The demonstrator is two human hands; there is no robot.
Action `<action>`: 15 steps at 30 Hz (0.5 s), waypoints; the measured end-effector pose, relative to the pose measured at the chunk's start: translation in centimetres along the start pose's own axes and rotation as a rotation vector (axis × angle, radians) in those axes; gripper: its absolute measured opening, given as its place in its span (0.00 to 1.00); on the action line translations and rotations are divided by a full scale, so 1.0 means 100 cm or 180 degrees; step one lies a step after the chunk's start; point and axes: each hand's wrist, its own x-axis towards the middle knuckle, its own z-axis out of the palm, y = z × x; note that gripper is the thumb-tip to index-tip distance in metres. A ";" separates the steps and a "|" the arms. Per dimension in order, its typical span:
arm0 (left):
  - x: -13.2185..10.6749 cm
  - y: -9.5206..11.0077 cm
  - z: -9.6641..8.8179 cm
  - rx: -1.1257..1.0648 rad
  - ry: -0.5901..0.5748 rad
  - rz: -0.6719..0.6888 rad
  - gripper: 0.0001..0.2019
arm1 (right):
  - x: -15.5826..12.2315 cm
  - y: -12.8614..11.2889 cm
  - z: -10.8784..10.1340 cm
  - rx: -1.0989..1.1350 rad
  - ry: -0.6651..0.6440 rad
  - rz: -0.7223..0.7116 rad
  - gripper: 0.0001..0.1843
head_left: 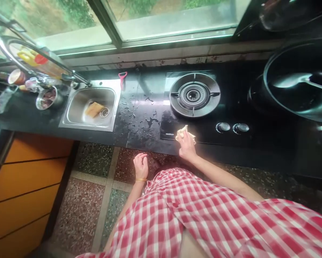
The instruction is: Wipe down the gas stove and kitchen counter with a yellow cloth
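Note:
My right hand (187,148) presses a crumpled cream cloth (181,133) onto the front left corner of the black glass gas stove (203,134). Its fingers are closed over the cloth. The round burner (194,95) lies just beyond, and two control knobs (232,127) are to the right. My left hand (140,166) hangs in front of the counter edge, fingers curled in, with nothing seen in them. Water drops and small puddles (151,123) wet the black counter (139,138) between the stove and the sink.
A steel sink (65,123) on the left holds a tan block-like piece (94,109). A pink peeler (122,79) lies at its right rim. Beyond its left side stands a steel bowl (56,102) with dark pieces in it. A large wok (268,89) with a metal spatula (292,81) sits at right.

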 end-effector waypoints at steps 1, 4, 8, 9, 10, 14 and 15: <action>-0.001 -0.006 -0.005 0.0012 0.0034 -0.0027 0.14 | 0.012 -0.015 0.008 0.0002 0.0003 0.0046 0.42; -0.001 -0.033 -0.020 -0.0008 0.0170 -0.0089 0.14 | 0.051 -0.054 0.030 -0.0059 0.0014 0.0227 0.44; 0.013 -0.088 -0.042 -0.0156 0.0278 -0.0105 0.14 | 0.117 -0.103 0.059 0.0010 -0.0081 0.0051 0.40; 0.020 -0.104 -0.049 -0.0203 0.0280 -0.0082 0.14 | 0.133 -0.114 0.065 0.0074 -0.0111 -0.0025 0.39; 0.028 -0.120 -0.057 -0.0251 0.0277 -0.0043 0.13 | 0.145 -0.124 0.071 0.0126 -0.0114 -0.0038 0.39; 0.065 -0.179 -0.093 -0.0378 0.0331 0.0082 0.13 | 0.146 -0.151 0.085 -0.0076 0.0226 0.0563 0.36; 0.073 -0.193 -0.102 -0.0384 0.0356 0.0075 0.14 | 0.136 -0.155 0.088 -0.0185 0.0325 0.0737 0.36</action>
